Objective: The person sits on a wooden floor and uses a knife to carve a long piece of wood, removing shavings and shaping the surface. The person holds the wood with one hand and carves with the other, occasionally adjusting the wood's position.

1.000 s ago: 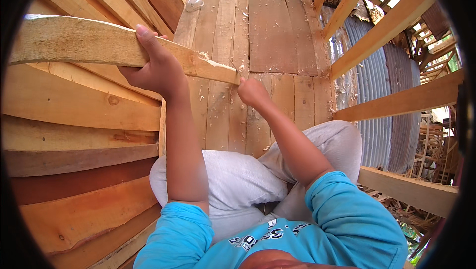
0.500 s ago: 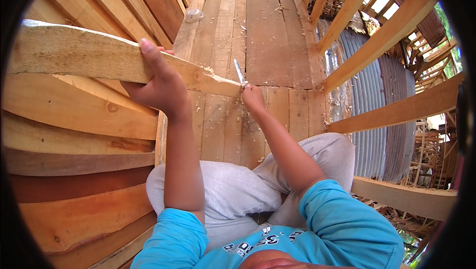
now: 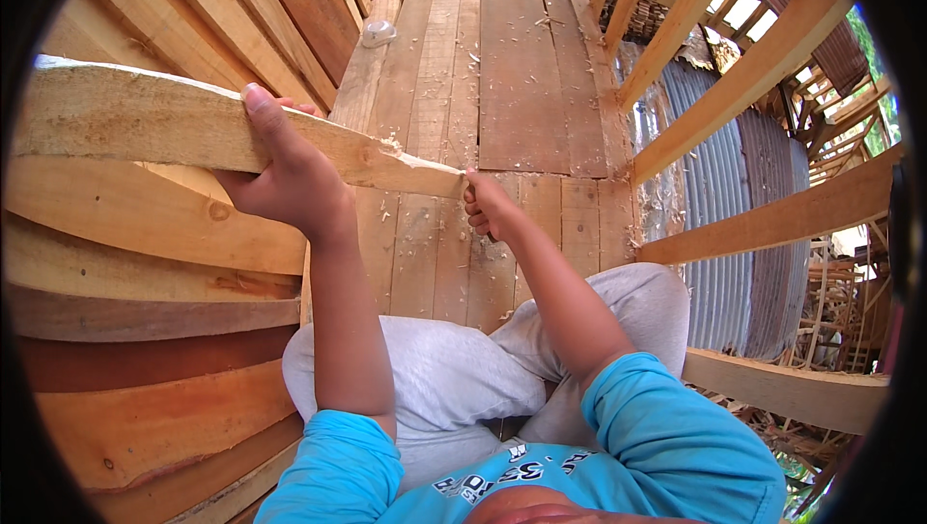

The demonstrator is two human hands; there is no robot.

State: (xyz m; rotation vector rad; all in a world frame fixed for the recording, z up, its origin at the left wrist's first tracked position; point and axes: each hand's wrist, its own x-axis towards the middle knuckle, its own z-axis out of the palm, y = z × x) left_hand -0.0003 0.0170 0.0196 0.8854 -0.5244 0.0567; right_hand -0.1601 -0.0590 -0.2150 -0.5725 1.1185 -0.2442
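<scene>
My left hand (image 3: 297, 174) is wrapped around a long pale wooden board (image 3: 135, 113), thumb on its upper edge and fingers behind it. Toward its right end the board narrows to a thin, freshly cut tip, with a ragged curl of wood (image 3: 391, 145) raised on the upper edge. Right at that tip, my right hand (image 3: 490, 205) is closed in a fist around a knife. The blade is hidden from sight now; only a bit of dark handle seems to show under the fist. I sit with legs folded in grey trousers (image 3: 454, 360).
Wood shavings are scattered over the plank floor (image 3: 526, 89). A small clear plastic container (image 3: 379, 33) lies farther off at left. Upright boards (image 3: 164, 215) wall the left side. Along the right run open wooden posts (image 3: 763, 225), with corrugated metal sheets (image 3: 710, 157) beyond.
The board and my left hand have shifted slightly left. My right hand has turned at the board's tip, and the knife blade that stuck up before is out of sight.
</scene>
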